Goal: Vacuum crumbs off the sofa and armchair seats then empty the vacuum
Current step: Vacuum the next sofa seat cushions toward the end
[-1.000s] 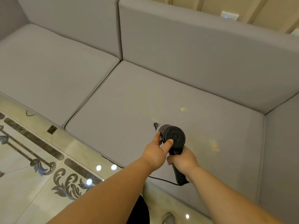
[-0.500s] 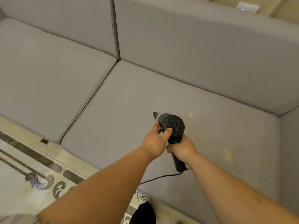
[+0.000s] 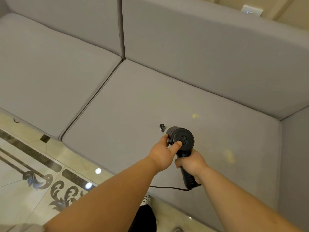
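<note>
A black handheld vacuum points down at the right seat cushion of the grey sofa, its nozzle tip on the fabric. My right hand grips the vacuum's handle. My left hand holds the round motor body, thumb on its rear vent. A small yellow crumb lies just beyond the vacuum, and a pale yellow patch of crumbs lies to its right.
The vacuum's black cord trails left across the cushion's front. The left seat cushion adjoins along a seam. The sofa's right arm bounds the seat. Patterned glossy floor tiles lie lower left. A white wall plate shows behind.
My view has shifted slightly; both hands keep the same hold on the vacuum, whose nozzle stays on the right cushion near the small crumb.
</note>
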